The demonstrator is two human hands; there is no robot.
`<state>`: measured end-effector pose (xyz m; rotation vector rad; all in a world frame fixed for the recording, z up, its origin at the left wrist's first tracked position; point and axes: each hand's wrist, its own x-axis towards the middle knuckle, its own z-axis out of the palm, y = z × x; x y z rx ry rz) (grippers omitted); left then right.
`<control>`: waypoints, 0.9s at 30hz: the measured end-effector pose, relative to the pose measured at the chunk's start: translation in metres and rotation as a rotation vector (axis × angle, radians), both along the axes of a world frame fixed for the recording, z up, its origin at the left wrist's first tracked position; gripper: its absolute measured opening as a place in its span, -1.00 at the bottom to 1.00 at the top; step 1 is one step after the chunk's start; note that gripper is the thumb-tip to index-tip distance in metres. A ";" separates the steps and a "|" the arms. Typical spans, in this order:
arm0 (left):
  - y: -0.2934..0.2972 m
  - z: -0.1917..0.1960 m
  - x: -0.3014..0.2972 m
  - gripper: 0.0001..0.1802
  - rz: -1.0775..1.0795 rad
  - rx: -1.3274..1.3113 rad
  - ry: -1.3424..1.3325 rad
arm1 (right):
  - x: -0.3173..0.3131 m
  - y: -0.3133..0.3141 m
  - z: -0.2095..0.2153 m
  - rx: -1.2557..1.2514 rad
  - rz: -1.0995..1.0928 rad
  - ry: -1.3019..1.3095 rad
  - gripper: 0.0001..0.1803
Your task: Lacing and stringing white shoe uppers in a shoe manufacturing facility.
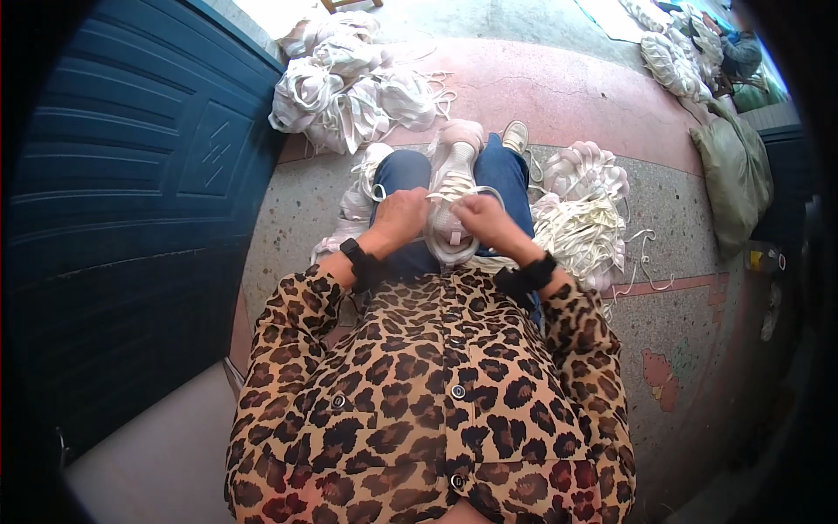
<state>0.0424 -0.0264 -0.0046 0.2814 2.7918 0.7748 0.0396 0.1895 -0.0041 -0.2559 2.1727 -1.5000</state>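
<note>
A pale pinkish-white sneaker (456,159) rests between my thighs, its toe pointing away from me and its heel toward my body. Cream shoelace (454,187) crosses its upper. On the shoe's left side my left hand (402,216) is closed at the laces, fingers bent inward. My right hand (487,220) pinches a lace at the opening on the right side, and a loop of lace arches above it. Both hands are close to the shoe; the exact hold of the left fingertips is partly hidden.
A heap of white shoes (349,87) lies ahead on the left. To my right are more shoes (587,170) and a pile of cream laces (580,231). A dark blue door (140,166) stands at left. A greenish sack (731,179) and another person (742,54) are at right.
</note>
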 end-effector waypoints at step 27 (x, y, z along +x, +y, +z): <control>0.005 0.037 -0.012 -0.66 -0.065 0.343 -0.154 | 0.012 0.119 0.223 -1.529 0.051 -0.051 -0.50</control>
